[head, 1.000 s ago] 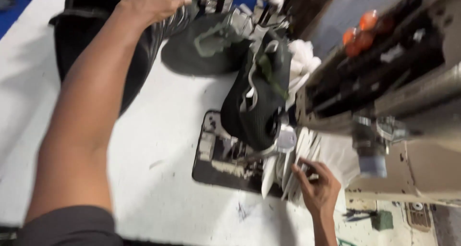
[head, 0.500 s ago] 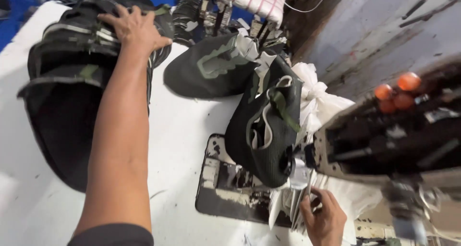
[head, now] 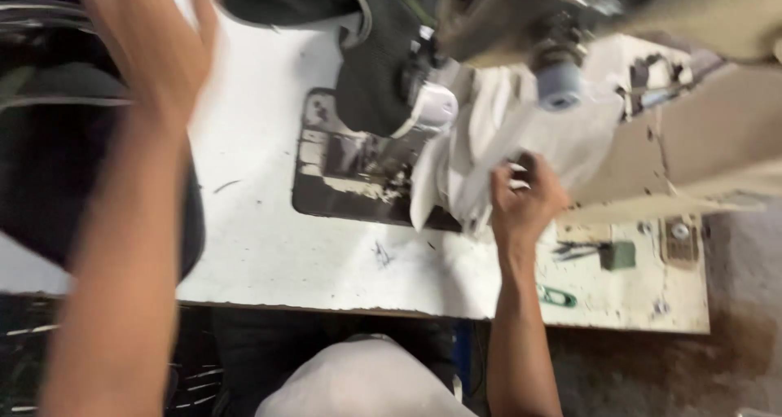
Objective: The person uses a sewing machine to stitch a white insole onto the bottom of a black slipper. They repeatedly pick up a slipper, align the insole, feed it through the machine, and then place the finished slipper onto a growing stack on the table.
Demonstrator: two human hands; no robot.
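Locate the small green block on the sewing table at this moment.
In the head view, the green block sits on the white table at the right end, just right of the right hand and below the sewing machine.

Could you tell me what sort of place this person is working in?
Most likely a sewing workshop. An industrial sewing machine stands on a worn white table, dark fabric pieces lie piled near the left hand, and the right hand grips white cloth.
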